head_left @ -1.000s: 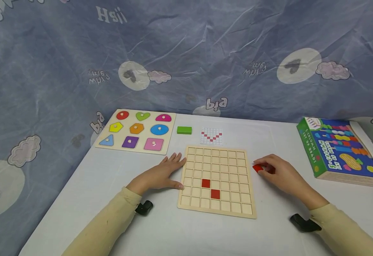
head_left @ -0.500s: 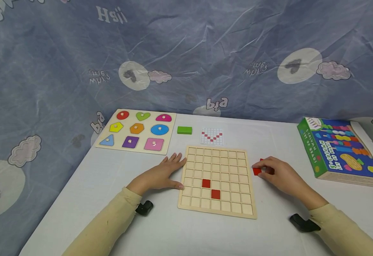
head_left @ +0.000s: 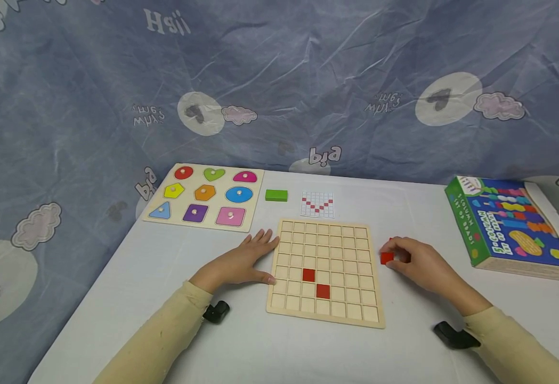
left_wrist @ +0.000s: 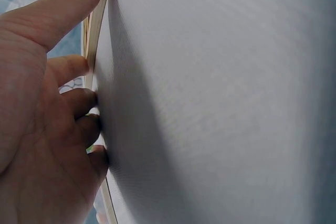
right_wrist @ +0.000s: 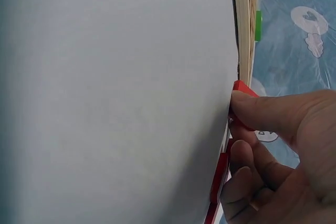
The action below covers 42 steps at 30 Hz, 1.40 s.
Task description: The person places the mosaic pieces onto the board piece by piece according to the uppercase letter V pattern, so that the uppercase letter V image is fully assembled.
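Between thumb and index finger, the right hand (head_left: 425,266) pinches a red tile (head_left: 387,258) just right of the wooden grid board (head_left: 324,318). The right wrist view shows that pinched tile (right_wrist: 244,88) and other red pieces (right_wrist: 218,179) by the curled lower fingers. The left hand (head_left: 238,262) lies with fingers spread, thumb and fingertips touching the board's left edge. Two red tiles, one at left (head_left: 309,275) and one lower right of it (head_left: 323,291), sit diagonally in the grid.
Behind the board lie a small pattern card (head_left: 317,205) and a green block (head_left: 276,196). A shape puzzle board (head_left: 218,213) is at the back left. A bead-set box (head_left: 514,229) stands at the right. Black wrist cameras hang beneath both sleeves.
Beside the board, the right hand has shifted slightly and its fingertips have moved; more of the red tile's face shows than at first. The left hand and the tiles in the grid stay put.
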### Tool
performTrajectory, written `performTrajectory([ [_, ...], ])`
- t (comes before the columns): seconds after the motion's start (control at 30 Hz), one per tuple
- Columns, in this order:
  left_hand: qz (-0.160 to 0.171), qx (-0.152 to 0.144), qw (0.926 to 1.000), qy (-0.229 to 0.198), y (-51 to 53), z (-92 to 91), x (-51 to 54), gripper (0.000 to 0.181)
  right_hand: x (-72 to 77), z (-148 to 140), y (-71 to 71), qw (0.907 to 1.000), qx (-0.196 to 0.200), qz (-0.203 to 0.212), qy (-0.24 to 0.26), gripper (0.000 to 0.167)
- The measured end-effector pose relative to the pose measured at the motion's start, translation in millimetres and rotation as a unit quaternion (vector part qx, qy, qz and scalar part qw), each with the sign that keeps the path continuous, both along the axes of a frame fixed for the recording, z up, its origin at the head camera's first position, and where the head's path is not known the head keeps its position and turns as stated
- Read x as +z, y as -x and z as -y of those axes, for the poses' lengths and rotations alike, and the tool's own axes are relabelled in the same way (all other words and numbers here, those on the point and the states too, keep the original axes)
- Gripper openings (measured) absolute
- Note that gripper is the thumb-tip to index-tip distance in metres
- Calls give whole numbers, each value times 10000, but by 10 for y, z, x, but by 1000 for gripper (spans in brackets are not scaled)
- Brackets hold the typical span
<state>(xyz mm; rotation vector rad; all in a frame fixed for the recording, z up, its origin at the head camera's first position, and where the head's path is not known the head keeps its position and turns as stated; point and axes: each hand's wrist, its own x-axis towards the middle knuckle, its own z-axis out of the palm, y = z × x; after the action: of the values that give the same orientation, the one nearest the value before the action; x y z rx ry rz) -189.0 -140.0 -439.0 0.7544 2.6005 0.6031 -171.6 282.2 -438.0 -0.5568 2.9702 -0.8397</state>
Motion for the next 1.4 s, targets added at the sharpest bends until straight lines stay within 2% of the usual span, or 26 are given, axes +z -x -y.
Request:
performTrajectory([
  [0.7,-9,42,10000,51,-1,0,-16,105,30,43,-61,9999,-29,-132,-62,24],
  [0.87,-3,75,9999,91,-1,-7,-16,106,56,59,-72,9996,-63,-250,74,26],
  [1.1,-4,58,9999,106,2,-1,-20,105,73,111,-78,9988,-82,-254,419,17],
  [1.4,1,28,10000,31,5,1,-25,105,115,227,-98,9985,-41,-38,547,21],
])
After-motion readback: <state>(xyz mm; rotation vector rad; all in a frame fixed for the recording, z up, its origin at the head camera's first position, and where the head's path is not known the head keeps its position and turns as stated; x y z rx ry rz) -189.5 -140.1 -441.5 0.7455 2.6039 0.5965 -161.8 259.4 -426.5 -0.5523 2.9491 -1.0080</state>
